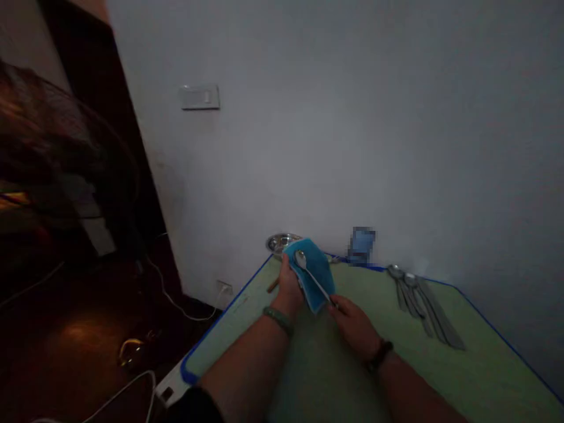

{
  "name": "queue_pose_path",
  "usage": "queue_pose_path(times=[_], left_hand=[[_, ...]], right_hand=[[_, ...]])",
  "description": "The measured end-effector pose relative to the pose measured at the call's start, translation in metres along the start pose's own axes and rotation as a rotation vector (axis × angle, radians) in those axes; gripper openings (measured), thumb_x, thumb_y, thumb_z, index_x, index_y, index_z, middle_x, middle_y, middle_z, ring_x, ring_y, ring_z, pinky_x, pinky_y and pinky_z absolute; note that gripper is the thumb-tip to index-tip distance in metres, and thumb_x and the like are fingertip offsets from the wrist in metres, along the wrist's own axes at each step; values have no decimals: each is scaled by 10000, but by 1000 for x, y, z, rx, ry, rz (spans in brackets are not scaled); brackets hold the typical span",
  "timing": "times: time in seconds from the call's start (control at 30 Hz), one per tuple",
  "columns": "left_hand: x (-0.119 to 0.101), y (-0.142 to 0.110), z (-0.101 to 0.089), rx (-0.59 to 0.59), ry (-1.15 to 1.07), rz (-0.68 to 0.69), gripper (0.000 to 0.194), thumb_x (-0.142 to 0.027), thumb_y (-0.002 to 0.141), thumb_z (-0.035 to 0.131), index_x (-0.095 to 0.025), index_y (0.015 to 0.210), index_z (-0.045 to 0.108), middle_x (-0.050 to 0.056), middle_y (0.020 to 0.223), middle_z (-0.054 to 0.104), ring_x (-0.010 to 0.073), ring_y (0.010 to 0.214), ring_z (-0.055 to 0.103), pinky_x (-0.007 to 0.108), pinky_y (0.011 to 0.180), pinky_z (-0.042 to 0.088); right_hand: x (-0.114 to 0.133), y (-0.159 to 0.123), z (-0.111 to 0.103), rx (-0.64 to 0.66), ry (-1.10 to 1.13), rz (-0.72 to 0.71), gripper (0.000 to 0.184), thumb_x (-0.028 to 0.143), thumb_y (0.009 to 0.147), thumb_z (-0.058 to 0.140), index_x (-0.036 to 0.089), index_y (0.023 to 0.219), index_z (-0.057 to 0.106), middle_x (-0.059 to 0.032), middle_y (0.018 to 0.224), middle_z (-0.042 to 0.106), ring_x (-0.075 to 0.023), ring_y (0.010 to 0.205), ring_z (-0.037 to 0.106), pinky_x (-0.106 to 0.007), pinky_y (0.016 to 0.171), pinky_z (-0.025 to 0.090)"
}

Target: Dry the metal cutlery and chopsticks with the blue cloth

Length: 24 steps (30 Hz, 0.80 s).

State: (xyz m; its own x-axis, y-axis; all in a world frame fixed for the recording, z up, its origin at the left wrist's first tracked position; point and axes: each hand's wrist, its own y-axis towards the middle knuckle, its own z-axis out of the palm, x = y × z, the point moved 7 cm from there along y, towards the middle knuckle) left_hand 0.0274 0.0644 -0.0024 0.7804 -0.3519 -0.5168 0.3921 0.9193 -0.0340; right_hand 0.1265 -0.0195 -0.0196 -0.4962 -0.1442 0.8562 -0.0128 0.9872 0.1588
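My left hand (288,288) is closed on a blue cloth (314,271), held up over the green table (480,376). A metal spoon (308,271) lies against the cloth with its bowl pointing up and to the left. My right hand (350,320) pinches the spoon's handle end at the lower right. A green bracelet is on my left wrist and a dark band on my right wrist.
Several metal spoons (418,299) lie in a row on the table's right side. A steel bowl (281,242) sits at the far corner by the white wall. A small brown stick (273,285) lies near the table's left edge. Cables run across the dark floor at left.
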Motion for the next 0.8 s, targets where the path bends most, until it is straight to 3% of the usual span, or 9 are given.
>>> queue_pose_path(times=[0.2,0.8], left_hand=[[-2,1,-5,-24,19,18,684,-663,737,335,-100,988,632,124,830,690,288,840,627,467,860,425],[-3,0,-4,-31,41,37,663,-646,763,296,-110,997,607,134,860,672,292,821,620,469,849,428]], right_hand=[[-4,3,1,8,27,4,353,381,782,440,199,1042,595,-46,1071,624,-199,1005,555,-323,891,399],[-9,3,1,-15,42,78,221,363,772,436,208,890,541,-23,854,635,-191,801,588,-298,702,422]])
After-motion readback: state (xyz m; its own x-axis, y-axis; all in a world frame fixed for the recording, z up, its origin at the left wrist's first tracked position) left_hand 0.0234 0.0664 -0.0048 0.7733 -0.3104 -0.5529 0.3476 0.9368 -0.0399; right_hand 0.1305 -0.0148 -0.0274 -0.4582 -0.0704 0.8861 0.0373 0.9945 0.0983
